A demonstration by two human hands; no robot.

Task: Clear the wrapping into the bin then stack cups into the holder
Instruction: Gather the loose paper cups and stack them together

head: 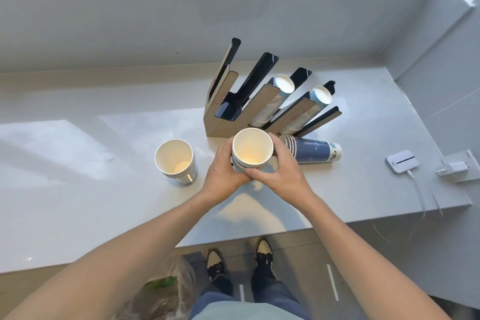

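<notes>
At centre frame, both hands wrap a short stack of cups, mouth up, just in front of the holder: left hand and right hand fingers grasping its sides. No wrapping lies on the worktop, so that step looks done. Two slots hold cups; a standing stack and a lying stack remain. The bag at bottom edge is cut off, contents unclear.

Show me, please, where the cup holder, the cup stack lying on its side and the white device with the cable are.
cup holder (217, 122): head view, on its tan front panel.
lying cup stack (311, 150): head view, on the blue side wall.
white device (402, 161): head view, on its top face.
</notes>
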